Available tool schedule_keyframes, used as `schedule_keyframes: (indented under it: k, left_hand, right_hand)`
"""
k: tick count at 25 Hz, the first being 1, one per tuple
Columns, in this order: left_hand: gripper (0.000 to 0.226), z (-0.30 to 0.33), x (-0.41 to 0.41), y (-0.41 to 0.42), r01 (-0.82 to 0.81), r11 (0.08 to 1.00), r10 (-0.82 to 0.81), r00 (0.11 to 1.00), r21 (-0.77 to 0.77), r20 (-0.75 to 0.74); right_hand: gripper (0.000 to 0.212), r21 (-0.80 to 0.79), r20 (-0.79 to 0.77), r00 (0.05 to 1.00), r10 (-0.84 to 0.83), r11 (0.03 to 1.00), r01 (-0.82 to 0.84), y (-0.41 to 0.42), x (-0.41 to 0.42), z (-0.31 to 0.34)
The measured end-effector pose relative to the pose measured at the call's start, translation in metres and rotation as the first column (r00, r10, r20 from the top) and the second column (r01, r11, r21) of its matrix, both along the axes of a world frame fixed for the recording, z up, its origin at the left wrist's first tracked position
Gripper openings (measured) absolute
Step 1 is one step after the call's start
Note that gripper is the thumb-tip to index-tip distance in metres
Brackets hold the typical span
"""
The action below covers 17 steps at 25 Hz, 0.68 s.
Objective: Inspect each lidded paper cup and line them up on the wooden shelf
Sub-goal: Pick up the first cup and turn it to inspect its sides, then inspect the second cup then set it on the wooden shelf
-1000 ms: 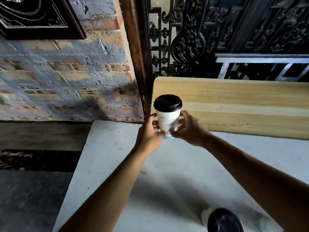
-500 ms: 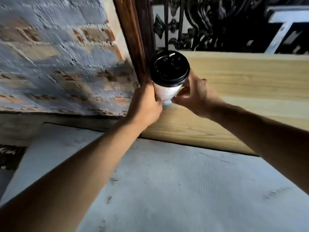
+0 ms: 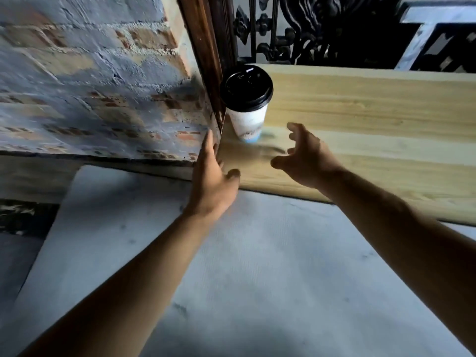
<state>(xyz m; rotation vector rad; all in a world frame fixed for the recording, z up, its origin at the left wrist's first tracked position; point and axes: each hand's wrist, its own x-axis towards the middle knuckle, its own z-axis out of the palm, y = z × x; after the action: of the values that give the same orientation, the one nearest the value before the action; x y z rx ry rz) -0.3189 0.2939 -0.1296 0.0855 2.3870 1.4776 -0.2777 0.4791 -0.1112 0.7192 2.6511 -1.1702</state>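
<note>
Change: both hands are letting go of the paper cup [image 3: 247,109], which half a second ago was being gripped between them and is now standing free.
Left hand [image 3: 211,176]: is hanging open and holding nothing, fingers stretched up along the dark wooden post [image 3: 206,60] at centre-left of the frame, well apart from the cup.
Cup: is standing upright under its black lid [image 3: 246,85] at the far left end of the wooden shelf [image 3: 373,112], just beside the post (whether it touches the post cannot be told).
Right hand [image 3: 306,157]: is hovering empty above the shelf, right of the cup, fingers spread and curled, near but not touching.
Meaning for the task: this cup is looking placed as the first in the line; the rest of the board to the right is showing bare.
Hard to make out: the cup's print is blurring, as are both hands; no other cups are showing, and the shelf is running off the right edge.
</note>
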Motion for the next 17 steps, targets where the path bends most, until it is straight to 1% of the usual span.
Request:
schedule_keyframes:
  k: [3,5,7,10,11,13,14,16,17]
  left_hand:
    - [0.082,0.03,0.073,-0.04,0.186,0.98,-0.192,0.976,-0.065,-0.098]
    - [0.078,0.04,0.11,-0.063,0.239,0.965,-0.251,0.96,-0.103,-0.125]
    - [0.077,0.056,0.15,-0.085,0.264,0.957,-0.278,0.953,-0.118,-0.123]
    - [0.078,0.067,0.218,-0.122,0.382,0.912,-0.4,0.908,-0.148,-0.126]
    - [0.079,0.07,0.242,-0.131,0.421,0.894,-0.438,0.894,-0.152,-0.099]
    - [0.082,0.073,0.283,-0.14,0.528,0.84,-0.531,0.847,-0.126,0.009]
    - [0.086,0.072,0.303,-0.14,0.593,0.798,-0.59,0.805,-0.104,0.059]
    - [0.106,0.065,0.335,-0.132,0.7,0.705,-0.693,0.714,-0.112,0.103]
    - [0.116,0.061,0.348,-0.124,0.717,0.685,-0.714,0.696,-0.127,0.08]
  right_hand:
    - [0.074,-0.054,0.059,0.998,0.011,0.999,-0.008,-0.014,0.068,0.034]
    - [0.063,-0.058,0.024,1.0,-0.006,0.998,0.007,-0.024,0.109,0.061]
    - [0.051,-0.016,-0.025,1.0,0.0,1.0,-0.001,-0.039,0.155,0.091]
    - [0.039,0.087,-0.099,0.995,-0.01,0.996,0.018,-0.062,0.236,0.13]
    - [0.038,0.122,-0.128,0.992,-0.002,0.992,0.017,-0.072,0.264,0.141]
    - [0.042,0.177,-0.166,0.986,0.034,0.984,-0.004,-0.094,0.312,0.158]
    - [0.047,0.189,-0.169,0.984,0.062,0.981,-0.029,-0.105,0.337,0.163]
    - [0.063,0.183,-0.136,0.985,0.107,0.98,-0.081,-0.127,0.379,0.16]
    - [0.071,0.183,-0.096,0.988,0.121,0.978,-0.102,-0.137,0.397,0.154]
